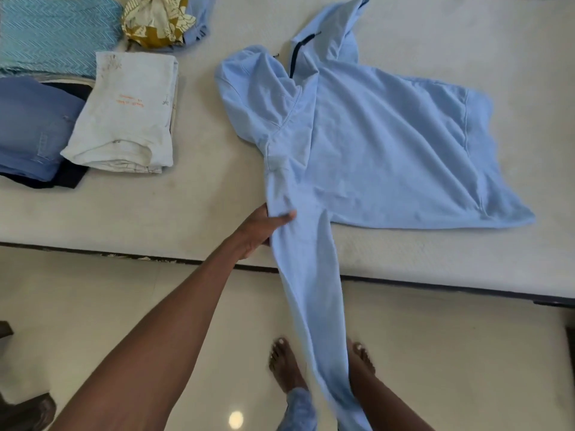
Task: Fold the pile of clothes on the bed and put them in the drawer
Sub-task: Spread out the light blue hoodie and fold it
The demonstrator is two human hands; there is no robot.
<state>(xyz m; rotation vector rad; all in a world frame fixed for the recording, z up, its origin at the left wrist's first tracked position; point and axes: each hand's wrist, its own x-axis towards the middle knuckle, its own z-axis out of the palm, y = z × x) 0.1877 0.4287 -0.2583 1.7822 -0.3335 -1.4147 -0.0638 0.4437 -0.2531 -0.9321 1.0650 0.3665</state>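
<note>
A light blue hoodie [382, 141] lies spread on the bed [186, 213], hood toward the far side. One long sleeve [308, 306] runs off the near bed edge and stretches toward me over the floor. My left hand [264, 228] grips this sleeve near the shoulder, thumb on top of the cloth. My right forearm [392, 402] comes in at the bottom right and passes behind the sleeve's lower end, which hides the hand. Folded clothes sit at the left: a white T-shirt [127, 113] on top, and blue jeans [31, 129] beside it.
A teal patterned cloth [53, 32] and a crumpled yellow floral garment [155, 20] lie at the bed's far left. The dark bed edge [435, 283] runs across the view. My bare feet [286, 365] stand on the glossy tiled floor.
</note>
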